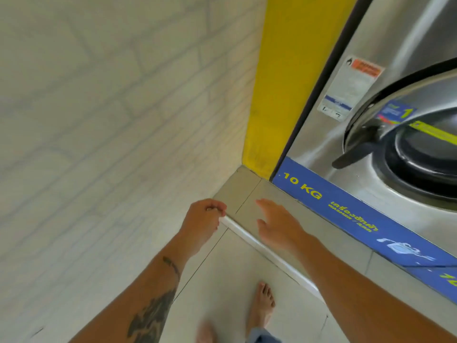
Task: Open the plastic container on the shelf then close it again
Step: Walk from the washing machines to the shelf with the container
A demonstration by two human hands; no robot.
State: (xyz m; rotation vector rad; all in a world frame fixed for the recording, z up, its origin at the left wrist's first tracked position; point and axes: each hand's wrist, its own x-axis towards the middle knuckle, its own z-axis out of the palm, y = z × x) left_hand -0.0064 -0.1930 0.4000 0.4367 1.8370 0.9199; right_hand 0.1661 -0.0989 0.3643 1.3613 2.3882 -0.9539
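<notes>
No plastic container and no shelf appear in the head view. My left hand [201,222] is held out low in front of me with its fingers curled into a loose fist and nothing visible in it. My right hand [278,225] hovers beside it, palm down, fingers spread and empty. Both hands are in the air above the tiled floor, near a corner of the room.
A steel washing machine [385,100] with a round door and a blue "10 KG" strip [346,214] stands at the right on a raised step with a white edge [267,253]. A pale brick-pattern wall [99,120] fills the left, a yellow pillar [284,82] the corner. My bare feet [263,305] stand below.
</notes>
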